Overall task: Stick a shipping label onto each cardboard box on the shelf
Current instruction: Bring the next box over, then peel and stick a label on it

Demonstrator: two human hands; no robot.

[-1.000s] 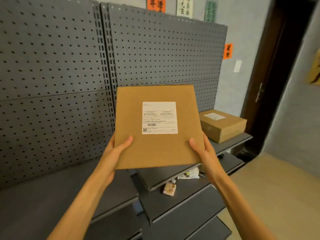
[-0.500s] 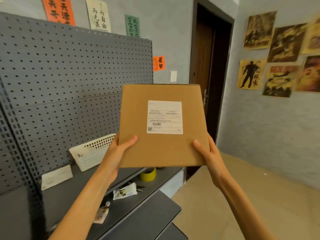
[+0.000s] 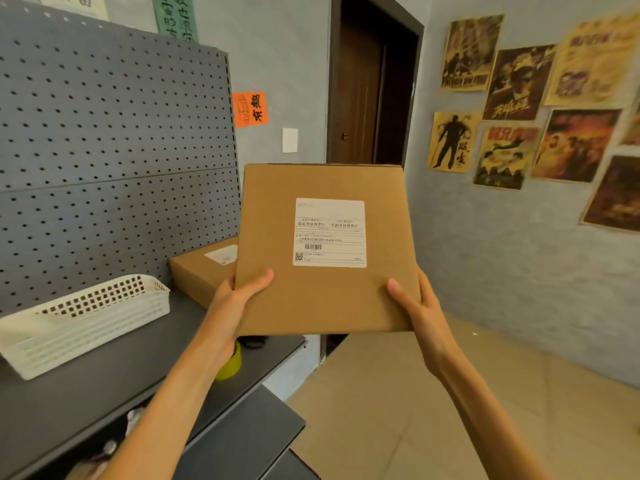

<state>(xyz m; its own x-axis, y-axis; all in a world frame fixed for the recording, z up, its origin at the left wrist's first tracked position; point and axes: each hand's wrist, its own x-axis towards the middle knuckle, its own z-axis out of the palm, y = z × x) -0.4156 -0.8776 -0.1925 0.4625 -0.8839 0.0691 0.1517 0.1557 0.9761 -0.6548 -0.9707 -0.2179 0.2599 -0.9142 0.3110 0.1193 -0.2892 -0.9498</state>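
Grey pegboard shelf (image 3: 145, 355) backs the scene. Left hand (image 3: 231, 306) and right hand (image 3: 420, 306) clamp a labelled box (image 3: 325, 299) between them; behind the left hand, a second box (image 3: 201, 271) also appears labelled.

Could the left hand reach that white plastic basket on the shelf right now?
Probably not yet: the left hand is gripping the labelled brown cardboard box. Otherwise the way to the white plastic basket looks clear.

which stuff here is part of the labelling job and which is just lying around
Part of the job:
- held cardboard box, gripped by left hand and right hand
- its shipping label
- second labelled box on the shelf

Lying about:
- white basket
- yellow tape roll
- wall posters
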